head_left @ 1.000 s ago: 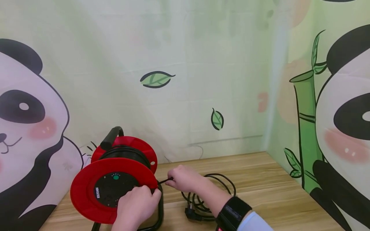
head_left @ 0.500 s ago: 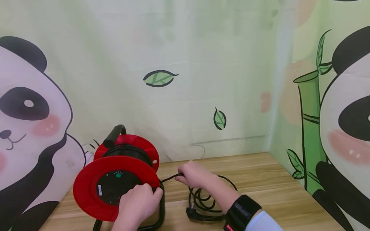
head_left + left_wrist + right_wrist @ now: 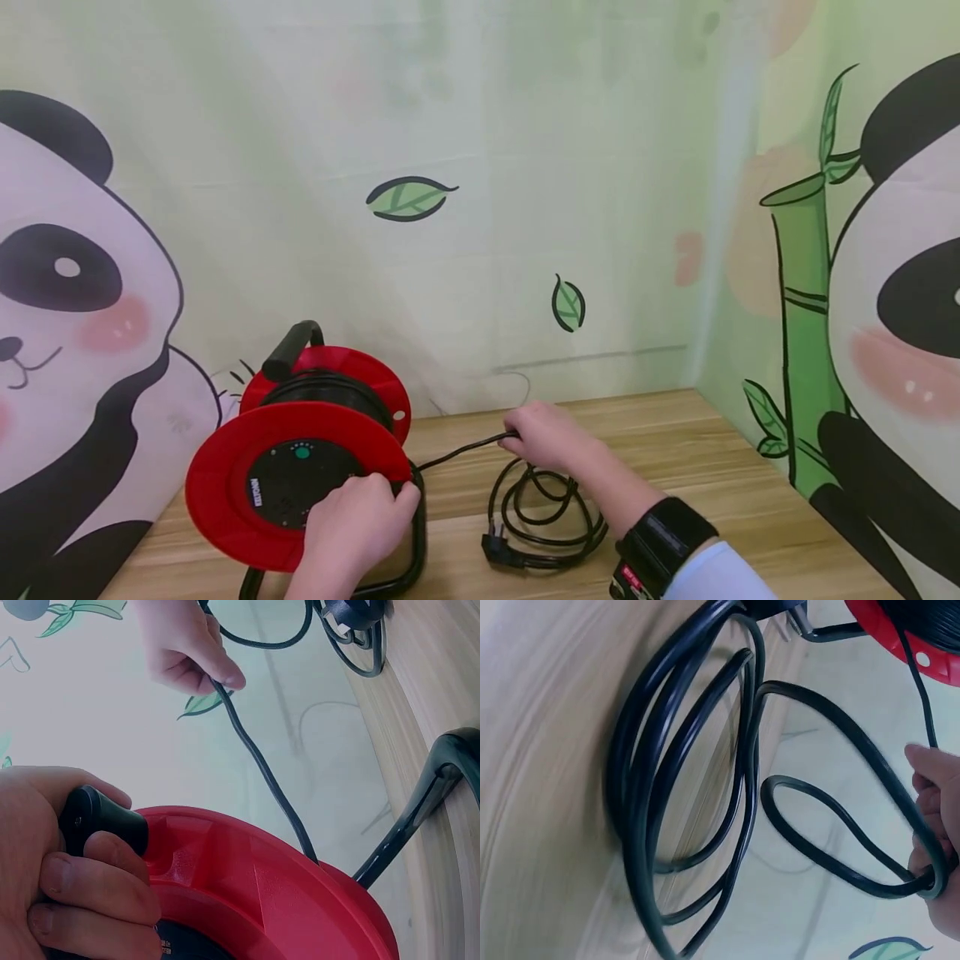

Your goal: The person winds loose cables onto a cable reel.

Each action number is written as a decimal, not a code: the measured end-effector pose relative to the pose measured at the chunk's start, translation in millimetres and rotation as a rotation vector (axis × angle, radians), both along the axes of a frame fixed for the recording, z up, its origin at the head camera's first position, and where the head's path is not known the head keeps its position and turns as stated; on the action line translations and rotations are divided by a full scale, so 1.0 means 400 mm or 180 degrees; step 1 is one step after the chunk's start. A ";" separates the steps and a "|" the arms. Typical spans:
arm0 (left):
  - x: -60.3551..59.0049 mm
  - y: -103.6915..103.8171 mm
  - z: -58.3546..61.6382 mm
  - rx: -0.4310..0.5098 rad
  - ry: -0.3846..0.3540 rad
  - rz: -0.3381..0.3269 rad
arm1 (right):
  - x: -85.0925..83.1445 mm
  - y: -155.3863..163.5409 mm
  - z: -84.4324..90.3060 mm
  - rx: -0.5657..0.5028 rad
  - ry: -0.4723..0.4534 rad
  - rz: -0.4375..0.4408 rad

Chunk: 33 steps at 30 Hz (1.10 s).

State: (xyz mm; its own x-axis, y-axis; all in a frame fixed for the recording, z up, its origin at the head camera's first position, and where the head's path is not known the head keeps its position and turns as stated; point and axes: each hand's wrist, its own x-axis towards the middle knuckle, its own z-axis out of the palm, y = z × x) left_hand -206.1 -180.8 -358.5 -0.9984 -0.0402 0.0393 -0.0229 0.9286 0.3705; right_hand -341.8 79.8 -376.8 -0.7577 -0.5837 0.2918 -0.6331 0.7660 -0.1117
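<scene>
Now I note the wooden table point(image 3: 675, 467) carrying the red cable reel point(image 3: 247, 492) at near left, my left hand point(image 3: 352, 533) curled round its black crank knob point(image 3: 97, 817). My right hand point(image 3: 547, 433) pinches the black cable point(image 3: 457, 452) right of the reel, above loose coils point(image 3: 540, 517) and the plug point(image 3: 498, 550).

Cable reel point(image 3: 296, 467): red flanges, black centre w/ green dot, black frame & handle. Cable point(image 3: 540, 517): black, black plug point(image 3: 495, 550) near desk's front edge. Desk point(image 3: 712, 475): light wood grain. Backdrop point(image 3: 525, 167): pale green, panda & bamboo print, green leaves. Wrist strap point(image 3: 663, 533): black; sleeve point(image 3: 712, 575) white.
</scene>
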 end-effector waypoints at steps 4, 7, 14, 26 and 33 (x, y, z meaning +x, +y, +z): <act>0.001 -0.001 0.002 -0.0013 0.0010 0.0009 | -0.010 0.023 0.001 0.0040 0.0167 -0.0177; 0.002 0.001 0.004 -0.0013 0.0022 0.0022 | -0.016 0.045 0.008 0.0013 0.0223 -0.0325; 0.001 0.004 0.005 -0.0002 0.0015 -0.0012 | -0.035 0.120 0.020 -0.0112 0.0242 -0.0634; 0.003 0.006 0.004 0.0002 -0.0030 0.0003 | -0.059 0.251 0.012 0.0116 0.0368 -0.0783; 0.003 0.002 0.005 0.0011 -0.0022 0.0020 | -0.063 0.295 0.010 0.0316 0.1169 -0.0966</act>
State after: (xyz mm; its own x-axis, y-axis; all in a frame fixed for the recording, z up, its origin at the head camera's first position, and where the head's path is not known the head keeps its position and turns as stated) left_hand -204.9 -180.0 -356.6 -0.9984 -0.0466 0.0323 -0.0312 0.9271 0.3735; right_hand -367.0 197.9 -373.0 -0.7554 -0.3910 0.5258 -0.3635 0.9177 0.1602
